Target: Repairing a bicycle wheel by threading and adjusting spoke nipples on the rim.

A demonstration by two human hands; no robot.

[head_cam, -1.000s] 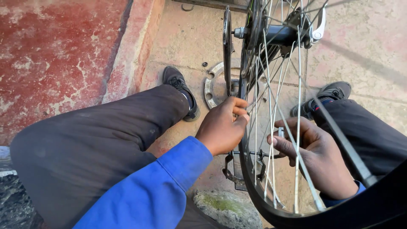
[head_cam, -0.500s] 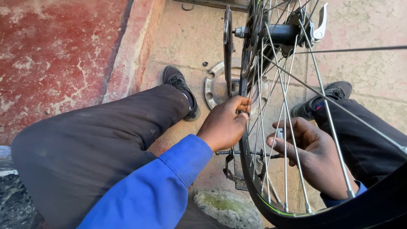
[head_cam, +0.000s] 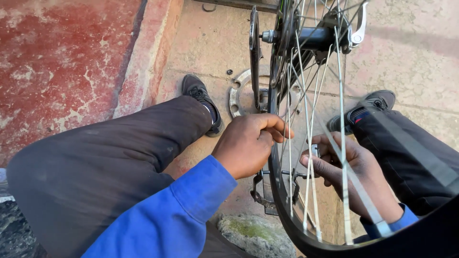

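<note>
A bicycle wheel [head_cam: 283,210] stands upright between my knees, its hub [head_cam: 313,38] at the top and thin steel spokes fanning down. My left hand [head_cam: 246,145] is on the near side of the wheel, its fingertips pinched on a spoke close to the rim. My right hand [head_cam: 356,167] is on the far side, seen through the spokes. It holds a small metal tool [head_cam: 315,150] against a spoke. The two hands almost face each other across the wheel.
A black crank arm [head_cam: 255,57] hangs left of the hub, with a pedal [head_cam: 264,193] low by the rim. A loose metal ring [head_cam: 235,95] lies on the tan concrete beside my left shoe [head_cam: 203,98]. A red painted slab [head_cam: 62,62] runs along the left, and a mossy stone [head_cam: 258,234] sits below.
The spokes have shifted as the wheel turned a little. My left fingers have closed further over the spoke. The right hand stays in nearly the same place.
</note>
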